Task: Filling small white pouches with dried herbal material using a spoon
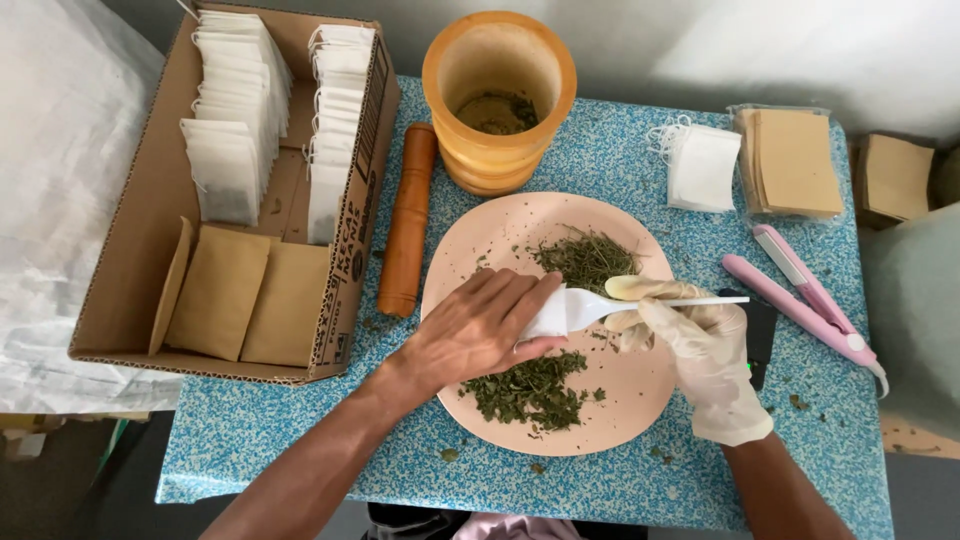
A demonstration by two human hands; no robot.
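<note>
Looking down, I see my bare left hand (478, 330) pinching a small white filter bag (548, 315) over the pink plate (640, 395), fingers closed on it. My gloved right hand (700, 345) grips a white plastic spoon (610, 303), its bowl pushed into the bag's mouth. Dried green herbs (528, 388) lie in a near pile, with a second pile at the far side. A wooden mortar (498, 100) stands beyond the plate, its pestle (408, 220) lying left. Farther left sits a cardboard box (130, 300) of bags; a pink sealer (800, 295) lies right.
</note>
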